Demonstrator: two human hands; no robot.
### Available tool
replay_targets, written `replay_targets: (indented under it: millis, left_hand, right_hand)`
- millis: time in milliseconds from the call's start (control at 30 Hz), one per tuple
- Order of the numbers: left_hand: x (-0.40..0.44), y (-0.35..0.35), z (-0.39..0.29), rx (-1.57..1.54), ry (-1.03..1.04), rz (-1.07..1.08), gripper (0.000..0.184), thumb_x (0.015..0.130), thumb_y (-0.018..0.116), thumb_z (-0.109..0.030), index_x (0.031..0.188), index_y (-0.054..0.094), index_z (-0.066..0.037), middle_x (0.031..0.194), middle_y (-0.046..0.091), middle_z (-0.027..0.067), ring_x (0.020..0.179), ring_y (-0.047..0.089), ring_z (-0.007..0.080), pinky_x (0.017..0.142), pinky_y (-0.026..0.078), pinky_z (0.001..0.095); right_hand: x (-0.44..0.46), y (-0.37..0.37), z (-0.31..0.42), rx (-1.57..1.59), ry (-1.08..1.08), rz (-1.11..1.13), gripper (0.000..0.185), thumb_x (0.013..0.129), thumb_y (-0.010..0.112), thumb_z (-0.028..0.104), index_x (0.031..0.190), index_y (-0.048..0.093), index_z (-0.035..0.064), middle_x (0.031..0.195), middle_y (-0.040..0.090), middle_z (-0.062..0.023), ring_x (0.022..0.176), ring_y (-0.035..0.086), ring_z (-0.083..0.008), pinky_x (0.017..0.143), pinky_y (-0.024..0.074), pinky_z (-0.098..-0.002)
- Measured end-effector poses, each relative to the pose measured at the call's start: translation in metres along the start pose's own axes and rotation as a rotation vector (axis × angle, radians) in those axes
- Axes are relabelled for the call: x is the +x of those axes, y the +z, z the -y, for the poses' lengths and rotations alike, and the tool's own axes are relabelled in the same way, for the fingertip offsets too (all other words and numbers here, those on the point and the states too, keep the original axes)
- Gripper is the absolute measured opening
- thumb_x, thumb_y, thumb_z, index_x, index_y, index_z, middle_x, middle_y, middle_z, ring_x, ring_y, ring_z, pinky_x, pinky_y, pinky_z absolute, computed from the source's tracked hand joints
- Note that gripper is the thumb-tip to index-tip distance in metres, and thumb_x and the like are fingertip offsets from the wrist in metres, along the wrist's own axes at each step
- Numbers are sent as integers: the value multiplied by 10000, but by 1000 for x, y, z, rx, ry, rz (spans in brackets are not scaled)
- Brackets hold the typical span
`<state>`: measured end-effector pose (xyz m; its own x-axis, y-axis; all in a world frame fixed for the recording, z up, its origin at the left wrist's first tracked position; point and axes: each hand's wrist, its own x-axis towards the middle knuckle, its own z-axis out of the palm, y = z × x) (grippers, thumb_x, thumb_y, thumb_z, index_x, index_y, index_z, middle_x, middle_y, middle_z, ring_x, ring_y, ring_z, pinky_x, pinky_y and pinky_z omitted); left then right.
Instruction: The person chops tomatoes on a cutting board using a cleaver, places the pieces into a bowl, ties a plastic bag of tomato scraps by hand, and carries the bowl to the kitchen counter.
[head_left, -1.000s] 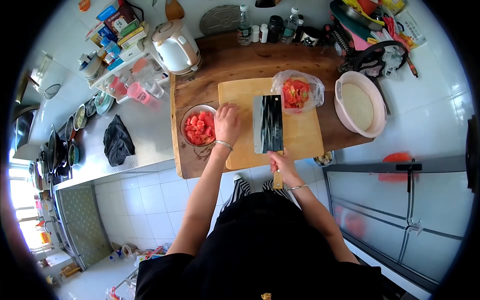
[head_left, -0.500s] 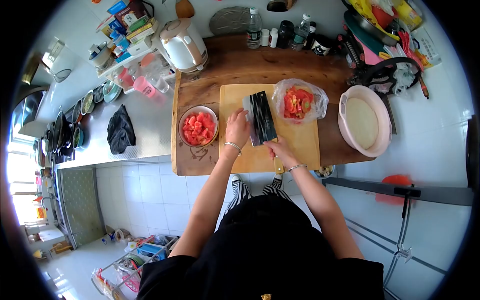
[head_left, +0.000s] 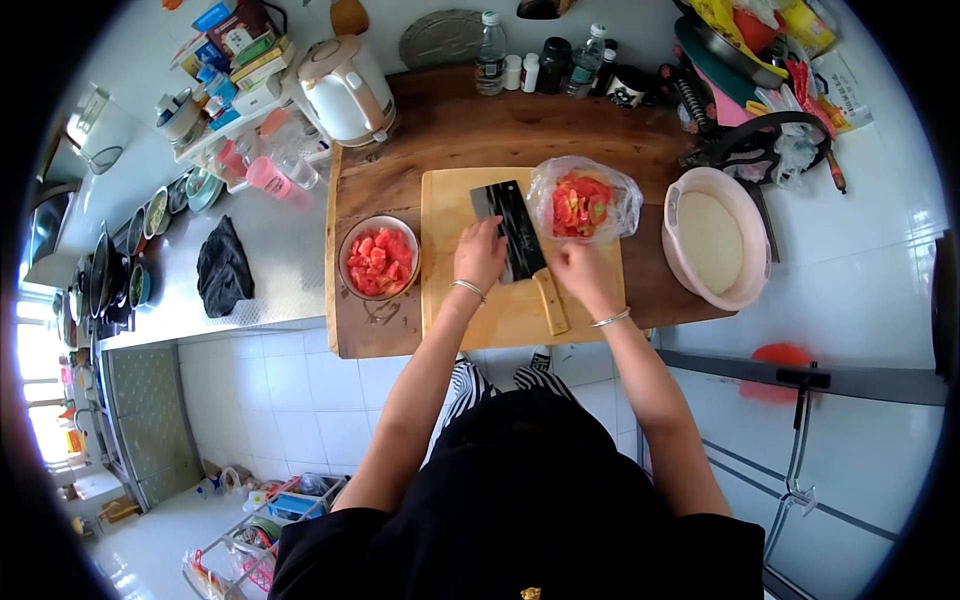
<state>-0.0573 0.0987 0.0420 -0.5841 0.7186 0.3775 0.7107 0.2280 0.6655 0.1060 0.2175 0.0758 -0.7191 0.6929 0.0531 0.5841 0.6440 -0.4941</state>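
A cleaver with a black-patterned blade (head_left: 510, 228) and a light wooden handle lies slanted on the wooden cutting board (head_left: 450, 310). My left hand (head_left: 481, 252) is at the left edge of the blade, its fingertips touching it; what they grip, if anything, is hard to tell. My right hand (head_left: 587, 273) is off the handle, just right of it and below a clear plastic bag (head_left: 627, 205) with red tomato scraps (head_left: 580, 204). Its fingers are curled and blurred. Left of the board stands a bowl (head_left: 347, 250) of chopped tomato (head_left: 380, 262).
A pink basin (head_left: 716, 235) with pale contents stands at the table's right. An electric kettle (head_left: 346, 92) is at the back left, with bottles (head_left: 490, 55) and jars along the back. A black cloth (head_left: 224, 268) lies on the metal counter.
The cleaver was held over the board and now lies on it. My right hand has let go of the handle and moved up toward the bag. My left hand has moved from the bowl to the blade.
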Motion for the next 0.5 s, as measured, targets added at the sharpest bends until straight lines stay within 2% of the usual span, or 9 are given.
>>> replay_targets:
  millis: [67,100,200,267,333,367,400,433,500]
  left_hand:
    - [13,-3,-12,-184,-268,93,327,817,650,-98,1132,591,-33,1013,645,189,979,611,324,861,492,407]
    - [20,7,-6,-259,-278,78,325,829,642,-103,1144,592,-41,1015,648,186,916,629,312,812,511,400]
    - [49,36,-3,-374,-264,-32,369,851,646,-105,1205,578,-26,1080,652,185,948,653,307,786,534,345]
    - [70,57,2,-256,-236,-27,421,850,655,-145,1238,554,-13,1135,638,193,977,652,297,784,536,343]
    - [85,67,-3,-112,-289,91,440,861,638,-197,1252,540,-17,1040,675,182,939,666,287,772,533,336]
    - [92,68,-2,-51,-301,195,372,874,616,-238,1150,587,10,844,693,140,782,677,247,699,529,321]
    - [101,67,-3,-47,-303,200,372,874,616,-238,1150,587,10,844,693,140,782,677,247,699,529,321]
    - [108,65,-2,-112,-294,216,324,881,607,-231,1079,602,25,771,679,117,704,658,218,655,518,314]
    - [118,43,-25,-390,-278,203,254,908,593,-214,899,631,38,701,652,67,578,600,132,557,489,280]
  right_hand:
    - [11,-4,-40,270,67,-267,158,835,658,214,862,634,60,756,657,-127,689,649,-307,622,503,-412]
    - [16,-12,-56,315,65,-415,152,837,659,188,896,620,53,786,650,-123,705,640,-287,647,503,-396]
    - [37,-13,-100,236,188,-705,333,799,697,169,1065,577,10,941,621,-126,788,603,-256,757,493,-374]
    - [66,29,-152,325,270,-753,326,790,702,177,1051,600,11,893,627,-120,760,604,-256,746,494,-373]
    - [73,24,-149,415,353,-796,319,782,707,185,1036,623,11,845,633,-113,733,606,-257,735,494,-372]
    - [74,17,-152,476,344,-629,289,784,710,202,987,644,7,789,632,-106,696,600,-240,709,491,-361]
    - [75,2,-140,535,332,-460,269,786,713,219,938,664,3,733,631,-99,660,594,-223,683,487,-350]
    - [78,-7,-129,596,301,-494,232,828,684,228,834,670,-3,663,624,-86,615,576,-167,628,469,-316]
    - [83,-33,-108,653,244,-471,231,845,673,228,841,667,-3,669,627,-79,619,573,-145,619,460,-295]
